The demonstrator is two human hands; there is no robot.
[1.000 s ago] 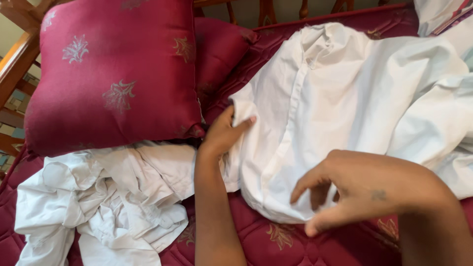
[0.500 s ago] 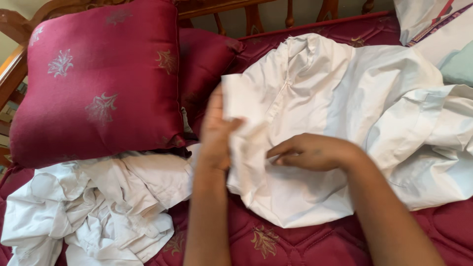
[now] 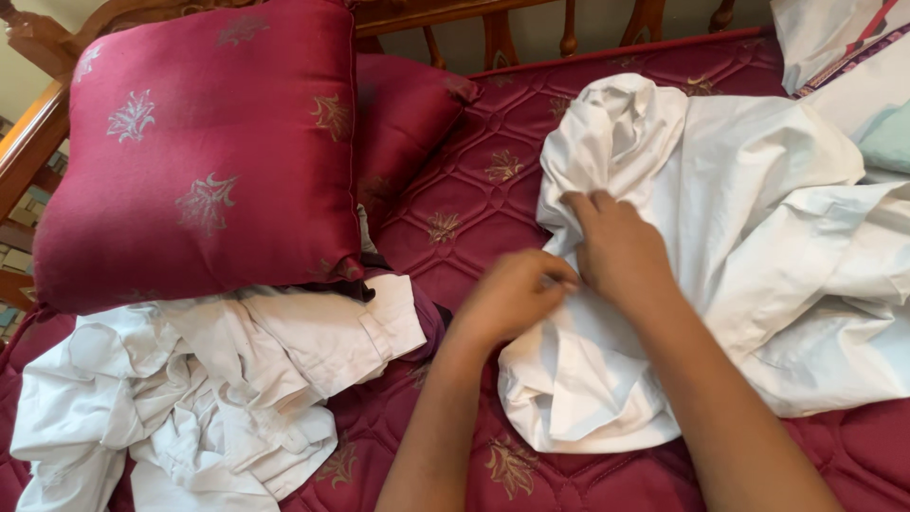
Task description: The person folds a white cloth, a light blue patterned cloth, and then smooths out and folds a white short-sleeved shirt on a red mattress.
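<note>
Since half a second ago, both hands have bunched the white cotton shirt (image 3: 758, 228) rightward, baring quilted maroon mattress (image 3: 474, 190). Left hand (image 3: 512, 296) and right hand (image 3: 621, 251) each pinch its gathered left edge, mid-mattress. Crumpled white garments (image 3: 190, 398) lie near the front-left corner, below a maroon embroidered cushion (image 3: 199, 152).

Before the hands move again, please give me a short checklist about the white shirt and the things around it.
1. Left hand grips the white shirt: ok.
2. Right hand grips the shirt: ok.
3. Shirt lies flat: not ok, bunched under both hands.
4. Shirt apart from the crumpled white clothes: ok.
5. Maroon cushion is off the shirt: ok.
6. Shirt buttons closed: cannot tell.
</note>
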